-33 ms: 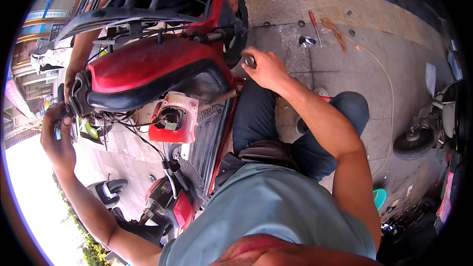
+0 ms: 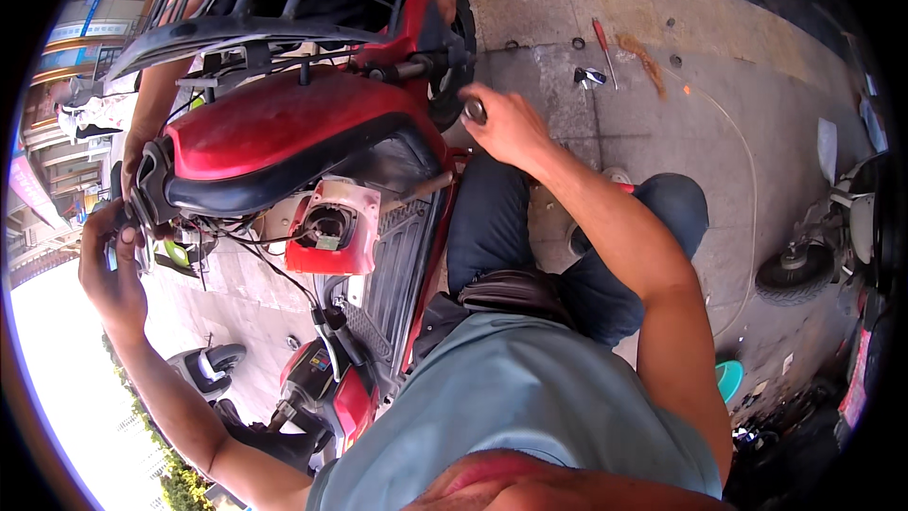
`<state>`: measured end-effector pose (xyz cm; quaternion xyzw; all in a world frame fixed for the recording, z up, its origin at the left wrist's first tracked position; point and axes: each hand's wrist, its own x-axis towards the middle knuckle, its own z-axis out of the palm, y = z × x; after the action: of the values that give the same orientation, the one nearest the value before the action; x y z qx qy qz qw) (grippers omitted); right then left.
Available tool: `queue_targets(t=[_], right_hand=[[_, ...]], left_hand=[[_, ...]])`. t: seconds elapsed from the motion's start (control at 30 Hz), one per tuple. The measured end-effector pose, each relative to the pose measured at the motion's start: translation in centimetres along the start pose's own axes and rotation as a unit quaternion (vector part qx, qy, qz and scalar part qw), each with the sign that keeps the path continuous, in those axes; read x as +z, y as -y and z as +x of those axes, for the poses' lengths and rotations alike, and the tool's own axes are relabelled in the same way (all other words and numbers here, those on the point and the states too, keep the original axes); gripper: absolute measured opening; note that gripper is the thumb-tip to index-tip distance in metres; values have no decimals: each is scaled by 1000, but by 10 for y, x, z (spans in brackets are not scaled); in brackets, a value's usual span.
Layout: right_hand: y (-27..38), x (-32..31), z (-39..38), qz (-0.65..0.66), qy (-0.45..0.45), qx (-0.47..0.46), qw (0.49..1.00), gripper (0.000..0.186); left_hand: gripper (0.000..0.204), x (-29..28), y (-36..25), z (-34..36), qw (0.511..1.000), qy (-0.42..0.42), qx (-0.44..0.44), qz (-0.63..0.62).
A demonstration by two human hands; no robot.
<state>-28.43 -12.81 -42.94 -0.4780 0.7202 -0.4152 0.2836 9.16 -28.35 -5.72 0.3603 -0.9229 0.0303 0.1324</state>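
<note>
A red electric scooter (image 2: 303, 123) with a black trim band lies across the left half of the view. At its left end my left hand (image 2: 112, 270) is closed, thumb and fingers against a dark part beside the black seat-end bracket (image 2: 151, 180); what they grip is mostly hidden. My right hand (image 2: 511, 131), near the rear wheel (image 2: 452, 66), is closed around a dark handle (image 2: 475, 112) whose round end shows; the rest of it is hidden. Below the scooter's body, a red-and-white open housing (image 2: 331, 227) hangs by exposed black wires (image 2: 253, 238).
Another person's arm (image 2: 153, 114) reaches down close to my left hand; that person's other hand (image 2: 446, 2) is by the wheel. A black rack (image 2: 255, 28) tops the scooter. On the pavement lie a red screwdriver (image 2: 602, 43), an orange-brown strand (image 2: 643, 61) and small rings (image 2: 578, 43).
My right hand has shifted slightly up and to the left with the dark handle. My left hand and the scooter look almost unchanged.
</note>
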Motion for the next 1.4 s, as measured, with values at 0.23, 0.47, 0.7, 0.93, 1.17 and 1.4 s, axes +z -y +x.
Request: queue_targets(t=[0.23, 0.47, 0.7, 0.93, 1.17, 1.4], right_hand=[[9, 24, 58, -28, -18, -22, 999, 53], [-8, 50, 78, 28, 6, -67, 997, 51], [-4, 23, 96, 56, -30, -39, 997, 38], [15, -51, 99, 246, 108, 91, 959, 47], [20, -61, 93, 241, 62, 114, 962, 49], [-14, -3, 89, -1, 170, 17, 985, 48]], left_hand=[[26, 11, 1, -10, 996, -26, -59, -68], [22, 8, -16, -3, 999, -32, -1, 25], [22, 3, -18, 1, 995, -26, 30, 94], [22, 6, -7, -4, 998, -29, 17, 47], [21, 6, -13, -3, 995, -30, 48, 88], [22, 7, -7, -2, 994, -36, 48, 95]])
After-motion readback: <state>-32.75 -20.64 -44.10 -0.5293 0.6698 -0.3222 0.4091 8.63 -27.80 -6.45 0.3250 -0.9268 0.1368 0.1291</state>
